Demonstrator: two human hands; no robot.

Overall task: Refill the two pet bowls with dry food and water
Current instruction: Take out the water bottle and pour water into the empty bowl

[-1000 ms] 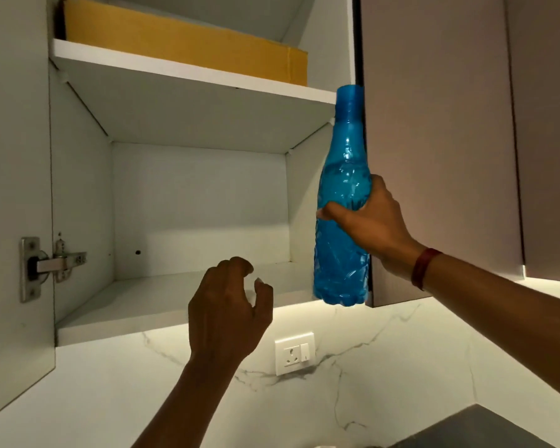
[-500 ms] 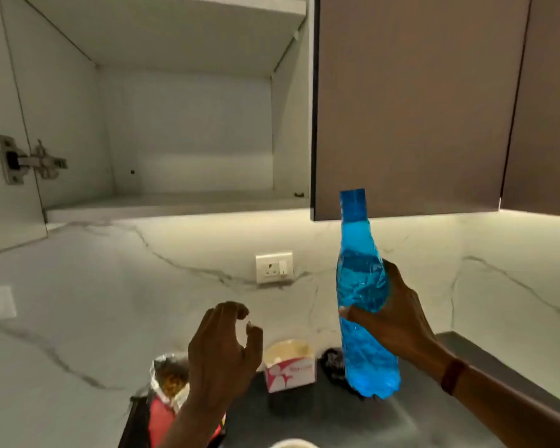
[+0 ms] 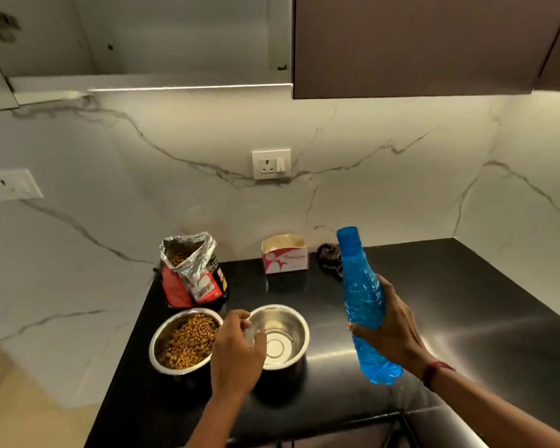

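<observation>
On your worktop (image 3: 466,305), an opened foil food bag (image 3: 193,273) stands at the back left, kibble showing in its mouth, with a small pink-and-white carton (image 3: 285,258) to its right against the wall and a dark crumpled scrubber (image 3: 330,258) just beside that, partly hidden behind the bottle's neck. In front of the bag sit two steel bowls side by side, touching or nearly so: the left bowl (image 3: 172,342) is heaped with brown dry food, the right bowl (image 3: 285,337) shows a bright, bare-looking bottom; whether it holds any water cannot be told. The worktop is glossy black and throws back the light; behind it rises a white marble-veined wall with one socket (image 3: 271,163) at centre and another plate (image 3: 12,184) at far left. Above hang a brown cupboard (image 3: 417,43), closed, and to its left an open white cupboard (image 3: 175,37) with a lit strip under it. Your left hand (image 3: 236,354) hovers over the seam between the bowls, fingers loosely curled, holding nothing, hiding the near rim of the right bowl. Your right hand (image 3: 392,331), a red band at the wrist, is wrapped around the middle of a blue bottle (image 3: 361,295), capped, held clear of the worktop to the right of the bowls and tilted with its top leaning left.
</observation>
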